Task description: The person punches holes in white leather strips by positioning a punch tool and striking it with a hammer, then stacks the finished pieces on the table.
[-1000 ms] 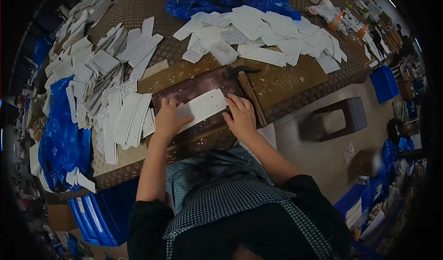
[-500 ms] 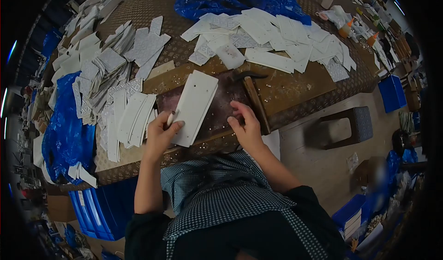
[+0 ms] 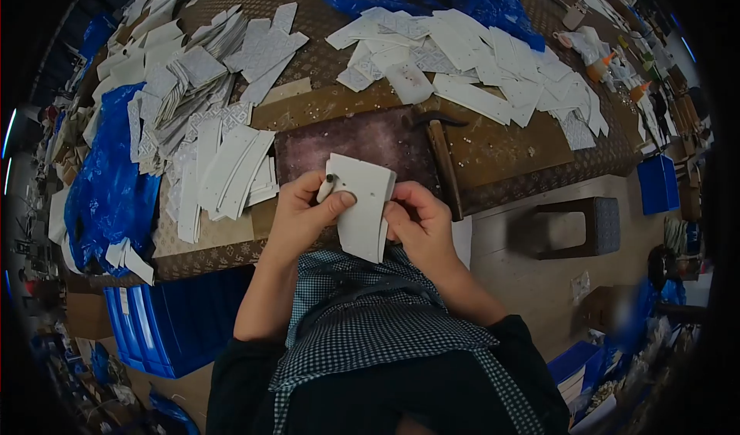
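Note:
Both hands hold a white flat panel [image 3: 362, 204] with small dark holes in front of my apron. My left hand [image 3: 302, 210] is closed on its left edge, thumb on top. A short white stick-like tool with a dark tip [image 3: 325, 188], perhaps a marker, is also tucked in my left fingers. My right hand [image 3: 421, 217] pinches the panel's right edge, where a second layer shows. Behind the panel lies a dark reddish board [image 3: 347, 136]. A hammer [image 3: 445, 161] with a wooden handle and dark curved head rests at that board's right side.
White panels [image 3: 235, 169] lie left of the board, beside patterned stacks [image 3: 189, 76]. A heap of white pieces [image 3: 493, 61] spreads at the back right. Blue plastic sheets [image 3: 108, 188] lie on the table. A stool [image 3: 597, 227] stands right, a blue bin [image 3: 173, 323] below left.
My right hand has moved from open above the board to the panel's right edge. The panel has come nearer my body and turned more upright. The view has shifted slightly.

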A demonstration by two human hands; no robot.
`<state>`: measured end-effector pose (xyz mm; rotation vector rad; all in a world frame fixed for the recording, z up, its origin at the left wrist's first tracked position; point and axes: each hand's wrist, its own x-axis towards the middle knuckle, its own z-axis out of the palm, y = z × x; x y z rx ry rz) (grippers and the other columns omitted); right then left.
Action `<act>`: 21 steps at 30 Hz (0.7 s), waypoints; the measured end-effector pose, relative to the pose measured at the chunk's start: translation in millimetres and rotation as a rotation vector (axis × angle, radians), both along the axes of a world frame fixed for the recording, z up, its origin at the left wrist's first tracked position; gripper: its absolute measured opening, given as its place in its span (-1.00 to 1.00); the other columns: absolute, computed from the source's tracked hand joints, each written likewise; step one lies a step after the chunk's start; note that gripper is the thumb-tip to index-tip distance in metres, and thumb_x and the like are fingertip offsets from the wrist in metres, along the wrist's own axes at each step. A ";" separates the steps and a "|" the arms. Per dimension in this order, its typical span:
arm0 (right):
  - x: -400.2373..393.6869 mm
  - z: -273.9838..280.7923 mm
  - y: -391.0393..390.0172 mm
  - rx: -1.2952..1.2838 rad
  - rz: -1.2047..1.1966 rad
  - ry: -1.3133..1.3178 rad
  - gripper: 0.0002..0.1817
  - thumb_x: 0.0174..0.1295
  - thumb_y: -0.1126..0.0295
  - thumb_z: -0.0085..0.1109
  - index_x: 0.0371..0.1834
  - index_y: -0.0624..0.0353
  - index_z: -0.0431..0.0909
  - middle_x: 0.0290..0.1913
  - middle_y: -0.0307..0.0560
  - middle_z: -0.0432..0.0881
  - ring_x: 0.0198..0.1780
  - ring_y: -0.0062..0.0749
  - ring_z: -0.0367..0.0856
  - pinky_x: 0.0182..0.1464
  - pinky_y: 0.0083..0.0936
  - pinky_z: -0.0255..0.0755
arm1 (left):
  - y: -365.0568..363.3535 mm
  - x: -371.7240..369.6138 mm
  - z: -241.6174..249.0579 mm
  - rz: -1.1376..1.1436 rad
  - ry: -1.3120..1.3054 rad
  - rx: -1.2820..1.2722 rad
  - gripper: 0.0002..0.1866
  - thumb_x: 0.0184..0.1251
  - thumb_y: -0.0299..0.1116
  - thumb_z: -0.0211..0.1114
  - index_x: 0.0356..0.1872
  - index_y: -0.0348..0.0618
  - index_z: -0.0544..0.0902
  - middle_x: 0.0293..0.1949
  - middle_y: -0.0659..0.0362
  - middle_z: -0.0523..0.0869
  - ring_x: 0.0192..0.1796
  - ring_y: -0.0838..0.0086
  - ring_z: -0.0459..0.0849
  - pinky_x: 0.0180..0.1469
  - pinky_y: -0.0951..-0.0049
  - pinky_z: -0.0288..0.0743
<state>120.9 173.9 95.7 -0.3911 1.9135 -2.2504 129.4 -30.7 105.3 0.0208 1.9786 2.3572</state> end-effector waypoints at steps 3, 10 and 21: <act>1.9 10.7 -4.4 -0.018 -0.163 0.203 -0.67 0.20 0.64 0.23 0.04 0.25 0.50 -0.17 -0.13 0.64 -0.25 -0.65 0.61 -0.27 -0.70 0.52 | 6.5 -1.8 -0.3 -0.022 -0.002 0.154 -0.73 0.32 -0.32 0.42 -0.07 -0.25 0.68 -0.28 0.28 0.72 -0.29 0.64 0.63 -0.23 0.59 0.55; 3.8 48.0 -7.8 0.258 -0.161 0.628 -0.76 0.10 0.64 0.32 -0.15 0.17 0.66 -0.12 -0.10 0.54 -0.27 -0.43 0.68 -0.29 -0.58 0.60 | 4.1 5.3 -22.3 -0.164 0.005 0.534 -0.74 0.41 -0.21 0.32 -0.16 -0.23 0.62 -0.43 0.28 0.56 -0.47 0.64 0.39 -0.47 0.59 0.25; 6.8 67.7 -19.4 0.356 -0.081 0.763 -0.76 0.05 0.52 0.39 -0.18 0.10 0.67 -0.30 -0.23 0.54 -0.42 -0.45 0.66 -0.44 -0.55 0.54 | 3.4 16.5 -41.9 -0.175 0.011 0.802 -0.70 0.35 -0.38 0.29 0.03 -0.29 0.57 -0.09 0.01 0.68 -0.10 0.32 0.68 -0.13 0.38 0.61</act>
